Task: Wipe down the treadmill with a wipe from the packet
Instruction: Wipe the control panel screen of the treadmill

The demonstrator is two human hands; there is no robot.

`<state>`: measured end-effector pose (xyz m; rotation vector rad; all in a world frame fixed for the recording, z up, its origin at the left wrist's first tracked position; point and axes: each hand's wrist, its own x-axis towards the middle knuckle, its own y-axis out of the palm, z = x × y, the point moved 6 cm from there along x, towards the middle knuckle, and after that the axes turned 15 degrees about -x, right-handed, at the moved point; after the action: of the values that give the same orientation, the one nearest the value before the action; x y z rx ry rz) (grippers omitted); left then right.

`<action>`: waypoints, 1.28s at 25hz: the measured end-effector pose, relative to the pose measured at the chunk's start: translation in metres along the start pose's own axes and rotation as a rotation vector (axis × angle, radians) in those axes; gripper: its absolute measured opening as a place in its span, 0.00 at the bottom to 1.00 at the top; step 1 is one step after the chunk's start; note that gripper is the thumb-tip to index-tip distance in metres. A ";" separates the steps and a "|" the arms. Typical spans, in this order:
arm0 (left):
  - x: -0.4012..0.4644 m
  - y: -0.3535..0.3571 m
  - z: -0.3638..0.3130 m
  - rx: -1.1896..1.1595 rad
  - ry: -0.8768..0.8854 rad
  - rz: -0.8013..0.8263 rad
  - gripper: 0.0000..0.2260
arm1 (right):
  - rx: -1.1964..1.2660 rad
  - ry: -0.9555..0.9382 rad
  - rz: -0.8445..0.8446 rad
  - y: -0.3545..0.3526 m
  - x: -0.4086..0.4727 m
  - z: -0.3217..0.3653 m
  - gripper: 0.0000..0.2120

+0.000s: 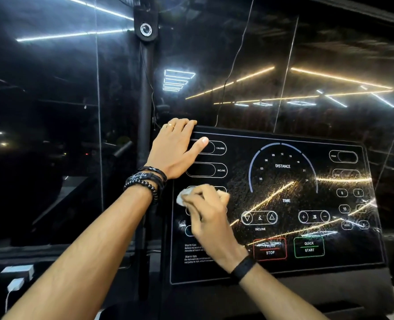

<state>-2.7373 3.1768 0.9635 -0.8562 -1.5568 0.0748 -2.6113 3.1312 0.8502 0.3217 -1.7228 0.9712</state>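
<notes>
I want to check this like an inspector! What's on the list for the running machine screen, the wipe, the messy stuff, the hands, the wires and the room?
Surface: treadmill console, black and glossy, streaked with reflected lights; the labels DISTANCE, TIME and INCLINE are readable.
Job's things: white wipe, bunched, pressed on the console's left side; packet not seen.
Clutter: nothing seen.
Hands: left hand grips the console's top left corner; right hand holds the wipe in curled fingers.
Cables: white charger with its cord, lower left; thin dark wires hang behind.
Surroundings: dark glass reflecting ceiling strip lights; black pole.
</notes>
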 end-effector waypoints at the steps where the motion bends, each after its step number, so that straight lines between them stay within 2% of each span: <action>1: -0.001 0.001 0.000 0.001 0.004 -0.006 0.35 | -0.016 -0.085 0.045 0.005 -0.010 0.015 0.16; 3: -0.001 0.002 0.001 -0.001 0.011 0.000 0.35 | -0.056 -0.322 0.117 0.008 -0.034 0.037 0.16; 4: 0.000 0.001 0.002 0.006 0.012 0.003 0.35 | -0.058 -0.320 0.121 0.006 -0.034 0.031 0.15; 7: 0.003 0.003 -0.001 0.063 0.000 -0.011 0.35 | -0.031 -0.004 -0.019 -0.006 -0.016 -0.004 0.13; 8: 0.003 0.004 -0.003 0.090 -0.008 -0.014 0.36 | -0.033 -0.011 -0.010 -0.007 -0.019 -0.001 0.14; 10: 0.005 0.007 -0.006 0.149 -0.010 -0.004 0.37 | -0.085 -0.229 0.051 -0.008 -0.034 0.018 0.17; 11: 0.007 0.006 -0.007 0.179 -0.007 0.005 0.37 | -0.098 -0.267 0.044 -0.011 -0.034 0.013 0.17; 12: 0.009 0.006 -0.007 0.206 -0.007 0.011 0.37 | -0.095 -0.204 0.038 -0.014 -0.026 -0.005 0.15; 14: 0.010 0.005 -0.011 0.231 0.002 0.006 0.34 | -0.074 0.076 -0.064 -0.026 -0.005 -0.045 0.13; 15: 0.009 0.007 -0.012 0.228 0.015 0.001 0.32 | -0.067 0.149 -0.078 -0.028 -0.001 -0.053 0.13; 16: 0.009 0.008 -0.012 0.219 0.026 -0.003 0.30 | -0.068 0.125 -0.069 -0.026 -0.002 -0.049 0.14; 19: 0.007 0.011 -0.010 0.186 0.047 -0.010 0.27 | -0.091 -0.171 0.028 -0.019 -0.022 -0.022 0.12; 20: 0.008 0.010 -0.010 0.177 0.055 -0.012 0.27 | -0.076 -0.130 0.025 -0.021 -0.018 -0.033 0.11; 23: 0.008 0.007 -0.013 0.142 0.069 -0.019 0.27 | -0.017 0.212 -0.105 -0.031 -0.002 -0.066 0.11; 24: 0.008 0.007 -0.012 0.153 0.066 -0.017 0.28 | -0.019 0.198 -0.102 -0.029 -0.005 -0.059 0.11; 27: 0.012 0.007 -0.012 0.233 0.039 0.022 0.33 | -0.069 -0.112 0.014 -0.020 -0.028 -0.026 0.12; 28: 0.013 0.007 -0.013 0.256 0.031 0.032 0.35 | -0.086 -0.085 0.015 -0.022 -0.024 -0.036 0.13; 31: 0.013 0.012 -0.017 0.312 0.018 0.052 0.39 | -0.057 0.268 -0.132 -0.036 -0.012 -0.075 0.13; 32: 0.012 0.014 -0.017 0.327 0.009 0.050 0.39 | -0.054 0.282 -0.128 -0.035 -0.015 -0.069 0.14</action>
<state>-2.7144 3.1859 0.9694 -0.6348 -1.4637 0.3517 -2.5370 3.1565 0.8579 0.2433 -1.4508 0.8326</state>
